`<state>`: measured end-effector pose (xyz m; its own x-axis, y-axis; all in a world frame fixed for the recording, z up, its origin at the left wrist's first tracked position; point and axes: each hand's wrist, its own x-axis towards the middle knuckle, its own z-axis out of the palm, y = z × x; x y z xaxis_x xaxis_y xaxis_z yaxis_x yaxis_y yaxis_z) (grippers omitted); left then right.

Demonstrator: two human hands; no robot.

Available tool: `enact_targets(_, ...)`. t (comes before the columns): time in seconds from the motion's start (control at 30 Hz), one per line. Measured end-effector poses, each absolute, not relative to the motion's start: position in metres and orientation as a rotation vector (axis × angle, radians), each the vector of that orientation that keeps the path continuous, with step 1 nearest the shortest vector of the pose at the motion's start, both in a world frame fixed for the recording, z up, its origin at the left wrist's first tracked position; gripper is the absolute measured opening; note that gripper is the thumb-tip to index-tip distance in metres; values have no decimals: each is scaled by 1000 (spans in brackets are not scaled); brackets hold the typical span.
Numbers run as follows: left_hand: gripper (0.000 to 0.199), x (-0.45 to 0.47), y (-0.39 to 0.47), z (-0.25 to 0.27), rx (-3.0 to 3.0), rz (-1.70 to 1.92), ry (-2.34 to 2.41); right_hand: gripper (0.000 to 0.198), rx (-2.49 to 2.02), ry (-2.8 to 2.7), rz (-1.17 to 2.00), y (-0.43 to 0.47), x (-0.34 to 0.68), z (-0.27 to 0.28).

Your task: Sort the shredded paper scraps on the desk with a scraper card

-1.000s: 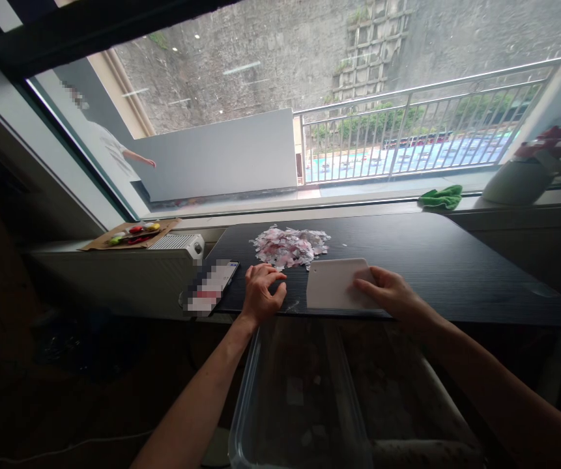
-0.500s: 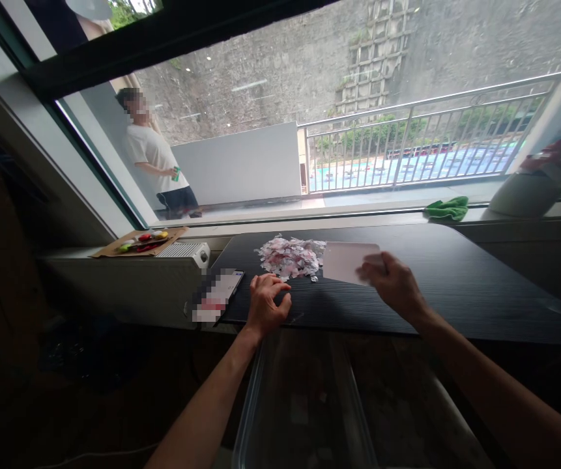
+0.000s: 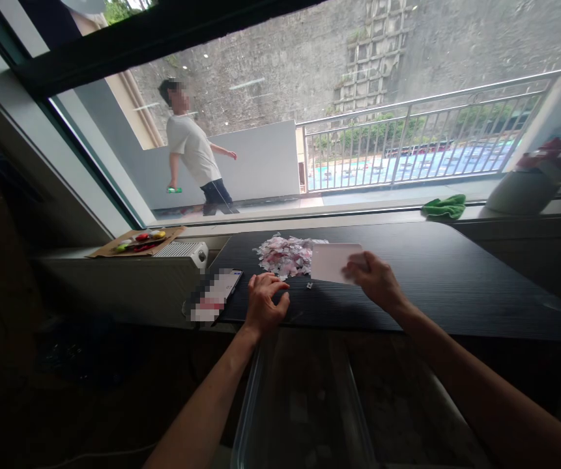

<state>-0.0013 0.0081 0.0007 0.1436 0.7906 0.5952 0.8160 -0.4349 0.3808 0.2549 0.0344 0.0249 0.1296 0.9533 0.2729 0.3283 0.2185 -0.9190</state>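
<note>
A heap of small white and pink paper scraps [image 3: 284, 256] lies on the dark table [image 3: 427, 273]. My right hand [image 3: 374, 277] grips a flat pale card [image 3: 335, 262] by its right end. The card stands on edge against the right side of the heap and hides part of it. In front of the heap, my left hand [image 3: 266, 301] rests by the table's near edge, fingers loosely curved and thumb apart, with nothing in it. One loose scrap [image 3: 309, 285] sits just below the card's lower left corner.
A phone [image 3: 216, 294] lies at the table's left corner. Below the near edge is a clear plastic bin [image 3: 300, 404]. A green cloth [image 3: 444, 206] and a pale rounded container [image 3: 524, 189] stand on the sill. Outside the window is a person [image 3: 195, 150].
My right hand has moved left with the card, pushing against the heap's right side. My left hand has stayed nearly still. The person outside has walked to the right.
</note>
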Motion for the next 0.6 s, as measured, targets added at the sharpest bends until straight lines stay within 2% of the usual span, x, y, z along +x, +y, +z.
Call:
enact_targets(0.23,14,-1,8,1,-2355,-1190,-1651,22,-1307,-1381,943,25,259,28)
enact_targets(0.43,14,-1,8,2,-2364,-1183,-1652,20,-1386,-1357,905,14,265,36)
enact_targets(0.6,14,-1,8,2,-2369,-1168,-1652,14,-1448,-1438,721,6,273,39)
